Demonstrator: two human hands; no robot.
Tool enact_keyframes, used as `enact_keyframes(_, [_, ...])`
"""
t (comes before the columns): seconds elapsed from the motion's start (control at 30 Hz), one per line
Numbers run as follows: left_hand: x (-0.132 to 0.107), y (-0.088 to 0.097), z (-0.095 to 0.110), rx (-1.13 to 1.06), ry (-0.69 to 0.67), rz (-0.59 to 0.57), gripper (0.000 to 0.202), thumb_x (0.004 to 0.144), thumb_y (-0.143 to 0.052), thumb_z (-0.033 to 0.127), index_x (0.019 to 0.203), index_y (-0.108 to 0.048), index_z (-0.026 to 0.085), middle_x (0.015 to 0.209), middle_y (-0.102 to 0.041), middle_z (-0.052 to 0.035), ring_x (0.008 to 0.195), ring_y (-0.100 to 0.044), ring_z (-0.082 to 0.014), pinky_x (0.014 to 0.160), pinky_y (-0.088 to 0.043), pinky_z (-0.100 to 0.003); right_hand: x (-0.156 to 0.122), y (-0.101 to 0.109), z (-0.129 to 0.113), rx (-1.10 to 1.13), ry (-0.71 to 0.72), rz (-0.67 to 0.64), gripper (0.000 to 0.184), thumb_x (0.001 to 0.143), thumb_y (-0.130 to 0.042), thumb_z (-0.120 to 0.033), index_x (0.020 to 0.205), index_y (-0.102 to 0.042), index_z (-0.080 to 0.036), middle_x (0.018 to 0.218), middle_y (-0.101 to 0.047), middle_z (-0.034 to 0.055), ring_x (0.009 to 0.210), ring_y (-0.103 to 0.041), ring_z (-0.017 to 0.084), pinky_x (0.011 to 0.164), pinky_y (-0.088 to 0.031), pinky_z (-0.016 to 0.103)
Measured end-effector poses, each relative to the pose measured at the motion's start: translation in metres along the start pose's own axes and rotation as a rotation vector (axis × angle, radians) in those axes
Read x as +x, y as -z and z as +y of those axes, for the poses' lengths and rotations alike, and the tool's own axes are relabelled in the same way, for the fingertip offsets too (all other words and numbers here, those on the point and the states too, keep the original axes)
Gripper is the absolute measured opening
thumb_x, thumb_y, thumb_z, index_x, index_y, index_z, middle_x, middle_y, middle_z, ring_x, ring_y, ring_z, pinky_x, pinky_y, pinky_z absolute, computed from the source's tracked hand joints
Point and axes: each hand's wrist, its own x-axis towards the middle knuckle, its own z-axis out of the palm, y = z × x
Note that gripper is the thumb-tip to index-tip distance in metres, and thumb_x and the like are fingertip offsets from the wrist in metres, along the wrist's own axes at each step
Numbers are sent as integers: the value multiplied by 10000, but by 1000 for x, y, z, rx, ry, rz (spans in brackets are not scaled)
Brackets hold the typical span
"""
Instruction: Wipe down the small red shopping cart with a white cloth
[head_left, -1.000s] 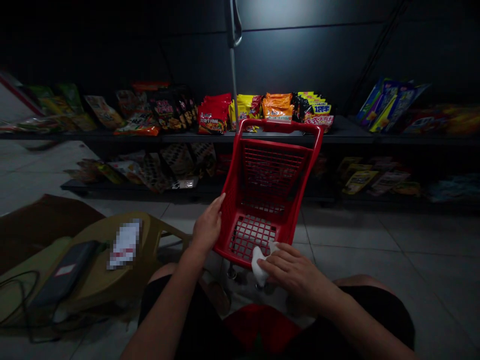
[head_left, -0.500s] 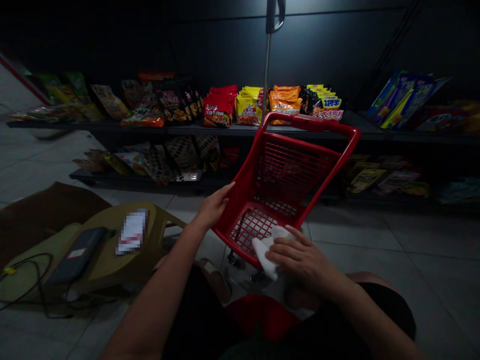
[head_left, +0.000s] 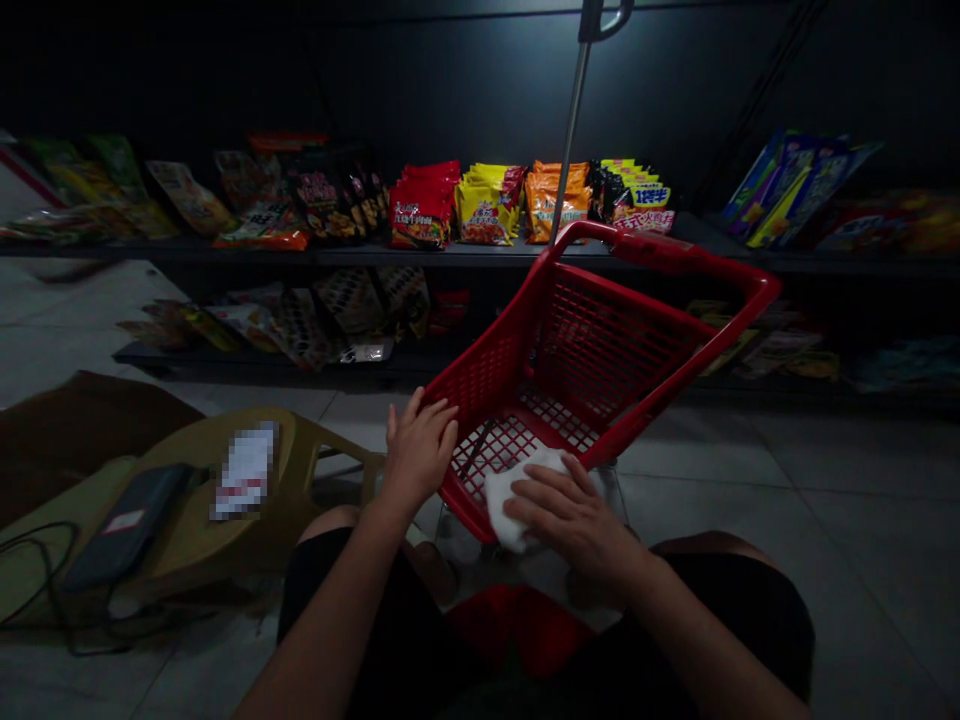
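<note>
A red plastic shopping basket [head_left: 660, 330] on small wheels is tilted in front of me, its open mesh side facing up and left. My left hand [head_left: 418, 452] grips its near left rim, fingers curled over the edge. My right hand [head_left: 566, 515] presses a white cloth [head_left: 504, 498] against the basket's lower rim, fingers spread flat over the cloth. A grey metal pull handle [head_left: 574, 120] rises behind the basket. My knees in dark shorts are below.
A dark two-level shelf [head_left: 450, 258] of snack packets runs across the back. At left stands a yellowish plastic stool [head_left: 225, 520] with a dark device [head_left: 124, 525], cables and a paper slip. A brown cardboard sheet [head_left: 82, 420] lies on the tiled floor.
The basket has rotated and tipped further right. My left hand shifted from the side wall to clasp the rim. My right hand and cloth slid left along the lower edge.
</note>
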Motion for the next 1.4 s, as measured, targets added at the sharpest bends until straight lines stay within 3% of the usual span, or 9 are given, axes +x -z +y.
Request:
enact_keyframes(0.17, [17, -2, -10, 34, -28, -66, 378, 1001, -366, 370, 1150, -707, 306, 1340, -644, -12, 1490, -216, -296, 1165, -102, -685, -14, 22, 61, -149, -237, 162, 257, 997, -481, -265, 1196, -642, -280, 1277, -660, 14, 1362, -447, 192, 1240, -71, 504])
enact_keyframes(0.3, [24, -9, -6, 35, -20, -35, 380, 998, -371, 402, 1128, -718, 315, 1314, -662, -14, 1483, -221, -311, 1154, -97, -703, -4, 7, 24, -118, -263, 197, 300, 1016, -412, -232, 1227, -622, -264, 1254, -665, 18, 1386, -411, 195, 1243, -101, 477])
enact_keyframes(0.4, [29, -13, -8, 22, -13, -16, 360, 983, -407, 410, 1127, -720, 305, 1305, -667, -30, 1477, -219, -334, 1144, -107, -718, 11, -11, -15, -25, -82, 51, 315, 1016, -416, -247, 1269, -602, -274, 1250, -668, 6, 1348, -447, 173, 1246, -130, 424])
enact_keyframes(0.47, [33, -14, -14, 9, -11, -17, 358, 978, -414, 402, 1130, -721, 298, 1313, -661, -39, 1473, -224, -342, 1141, -111, -719, 16, -11, -17, -7, -1, -38, 321, 1009, -444, -249, 1295, -588, -278, 1260, -663, 5, 1325, -465, 163, 1239, -164, 411])
enact_keyframes(0.57, [37, -13, -24, -4, -10, -36, 364, 976, -406, 392, 1134, -721, 299, 1333, -646, -43, 1468, -235, -343, 1140, -102, -720, 8, 12, 26, -75, -46, -47, 338, 998, -472, -225, 1315, -575, -281, 1273, -657, 12, 1307, -481, 166, 1225, -190, 443])
enact_keyframes(0.7, [41, -11, -31, 4, -16, -57, 367, 969, -407, 400, 1125, -726, 308, 1338, -641, -41, 1471, -229, -347, 1140, -63, -723, -18, 58, 109, -264, -227, 115, 320, 992, -461, -178, 1259, -616, -261, 1276, -656, 34, 1331, -471, 206, 1213, -177, 524])
enact_keyframes(0.8, [43, -11, -30, 17, -7, -53, 352, 964, -420, 404, 1127, -721, 319, 1350, -633, -37, 1473, -220, -353, 1125, -29, -742, -25, 75, 135, -328, -257, 131, 302, 992, -467, -186, 1234, -631, -261, 1268, -660, 31, 1342, -461, 216, 1213, -173, 533])
enact_keyframes(1.2, [56, -9, -38, 8, 22, -86, 380, 980, -395, 455, 1223, -666, 347, 1398, -597, -24, 1478, -207, -337, 1122, -28, -736, 13, 30, 69, -106, -138, -28, 329, 983, -524, -228, 1297, -588, -301, 1252, -667, -5, 1289, -491, 172, 1225, -182, 468])
enact_keyframes(1.4, [47, -4, -30, -13, 40, -58, 419, 1005, -317, 427, 1269, -632, 341, 1442, -556, -32, 1488, -211, -316, 1126, -35, -732, 17, 29, 57, -39, -134, -17, 290, 993, -508, -240, 1258, -613, -293, 1209, -680, 4, 1228, -523, 153, 1215, -187, 425])
